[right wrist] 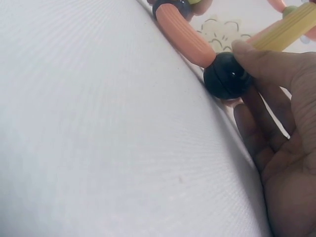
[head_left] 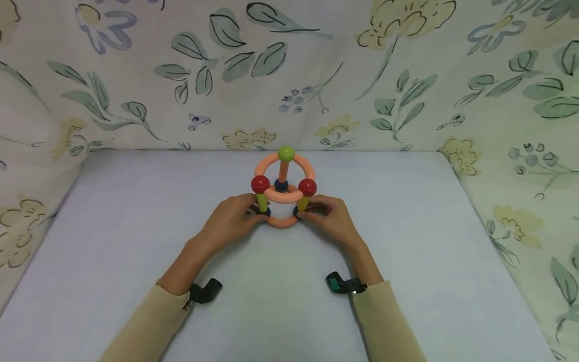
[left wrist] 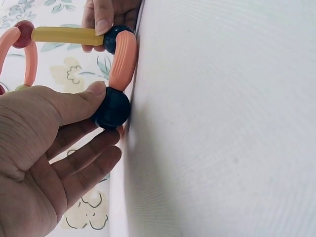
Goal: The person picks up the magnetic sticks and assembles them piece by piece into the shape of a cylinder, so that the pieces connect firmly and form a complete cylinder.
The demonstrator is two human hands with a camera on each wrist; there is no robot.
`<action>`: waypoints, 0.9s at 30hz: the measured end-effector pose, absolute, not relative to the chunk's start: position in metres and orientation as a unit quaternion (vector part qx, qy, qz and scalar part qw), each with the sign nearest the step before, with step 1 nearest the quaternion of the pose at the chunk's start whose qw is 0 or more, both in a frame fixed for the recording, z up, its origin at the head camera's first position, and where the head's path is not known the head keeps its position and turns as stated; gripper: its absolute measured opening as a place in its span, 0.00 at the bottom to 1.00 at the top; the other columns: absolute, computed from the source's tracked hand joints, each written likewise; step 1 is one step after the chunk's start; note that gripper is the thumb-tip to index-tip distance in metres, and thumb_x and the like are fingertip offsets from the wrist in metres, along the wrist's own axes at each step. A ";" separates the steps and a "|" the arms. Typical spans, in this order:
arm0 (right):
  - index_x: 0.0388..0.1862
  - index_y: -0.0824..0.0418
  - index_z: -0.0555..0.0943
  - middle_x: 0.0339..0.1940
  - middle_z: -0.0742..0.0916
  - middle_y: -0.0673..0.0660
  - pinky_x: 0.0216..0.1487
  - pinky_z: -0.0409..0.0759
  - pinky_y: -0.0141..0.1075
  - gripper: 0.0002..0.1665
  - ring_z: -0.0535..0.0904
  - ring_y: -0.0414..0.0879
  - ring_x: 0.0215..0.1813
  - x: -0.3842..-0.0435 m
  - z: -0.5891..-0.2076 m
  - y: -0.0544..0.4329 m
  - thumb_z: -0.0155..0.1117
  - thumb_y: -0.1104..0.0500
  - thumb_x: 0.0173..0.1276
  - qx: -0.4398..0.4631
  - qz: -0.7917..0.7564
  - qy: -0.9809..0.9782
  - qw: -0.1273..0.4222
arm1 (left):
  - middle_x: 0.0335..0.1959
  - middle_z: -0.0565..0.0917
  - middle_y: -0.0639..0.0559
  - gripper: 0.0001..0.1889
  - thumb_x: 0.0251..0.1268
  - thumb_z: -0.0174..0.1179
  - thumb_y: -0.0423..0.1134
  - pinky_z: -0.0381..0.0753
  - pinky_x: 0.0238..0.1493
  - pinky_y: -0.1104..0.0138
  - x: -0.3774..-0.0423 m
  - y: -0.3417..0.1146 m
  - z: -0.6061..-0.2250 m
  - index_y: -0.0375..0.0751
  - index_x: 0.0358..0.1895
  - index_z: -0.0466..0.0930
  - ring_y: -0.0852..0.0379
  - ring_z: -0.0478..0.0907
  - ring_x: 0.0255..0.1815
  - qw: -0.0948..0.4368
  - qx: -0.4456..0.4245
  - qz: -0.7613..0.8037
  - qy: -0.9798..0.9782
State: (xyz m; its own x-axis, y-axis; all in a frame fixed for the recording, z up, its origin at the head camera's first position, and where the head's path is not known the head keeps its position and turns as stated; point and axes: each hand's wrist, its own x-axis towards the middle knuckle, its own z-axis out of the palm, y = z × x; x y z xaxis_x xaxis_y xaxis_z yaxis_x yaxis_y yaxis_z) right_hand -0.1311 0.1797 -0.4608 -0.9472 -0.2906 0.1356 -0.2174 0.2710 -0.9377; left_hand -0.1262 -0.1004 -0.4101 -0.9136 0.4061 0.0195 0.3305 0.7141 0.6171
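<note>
A toy frame of balls and rods stands upright on the table, with curved orange rods (head_left: pixel 282 222) forming a lower and an upper ring. Two red balls (head_left: pixel 260 184) and a lime green ball (head_left: pixel 286 153) join the upper ring. Dark blue balls (head_left: pixel 281 185) sit at the base. My left hand (head_left: pixel 230 218) pinches the front left dark blue ball (left wrist: pixel 112 108), below a green rod (head_left: pixel 262 202). Across from it, my right hand (head_left: pixel 333 218) pinches the front right dark blue ball (right wrist: pixel 227 75), below a yellow rod (head_left: pixel 303 203). Fingers partly hide both balls.
The white table (head_left: pixel 271 301) spreads around the toy. Floral cloth (head_left: pixel 289 75) hangs behind the table's back edge and along the sides. Dark devices (head_left: pixel 205 290) are strapped at both wrists, by the beige sleeves (head_left: pixel 145 322).
</note>
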 end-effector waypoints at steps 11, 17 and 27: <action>0.54 0.63 0.88 0.50 0.92 0.62 0.59 0.84 0.31 0.17 0.87 0.36 0.51 -0.131 -0.463 0.180 0.76 0.67 0.66 -0.156 -0.579 0.800 0.027 | 0.46 0.93 0.48 0.14 0.66 0.75 0.42 0.87 0.55 0.50 -0.127 -0.100 -0.412 0.41 0.49 0.85 0.49 0.90 0.51 0.055 0.199 0.320 0.925; 0.55 0.62 0.88 0.51 0.92 0.61 0.59 0.84 0.30 0.18 0.87 0.36 0.51 -0.130 -0.464 0.181 0.76 0.66 0.67 -0.155 -0.572 0.805 0.022 | 0.46 0.93 0.48 0.14 0.66 0.75 0.42 0.87 0.56 0.50 -0.128 -0.098 -0.411 0.41 0.49 0.85 0.49 0.90 0.51 0.056 0.201 0.319 0.925; 0.56 0.61 0.88 0.51 0.92 0.61 0.60 0.85 0.32 0.19 0.88 0.42 0.53 -0.131 -0.462 0.180 0.76 0.66 0.67 -0.157 -0.579 0.799 0.031 | 0.47 0.92 0.48 0.15 0.66 0.75 0.42 0.87 0.55 0.50 -0.128 -0.102 -0.413 0.42 0.50 0.85 0.48 0.90 0.51 0.052 0.199 0.319 0.925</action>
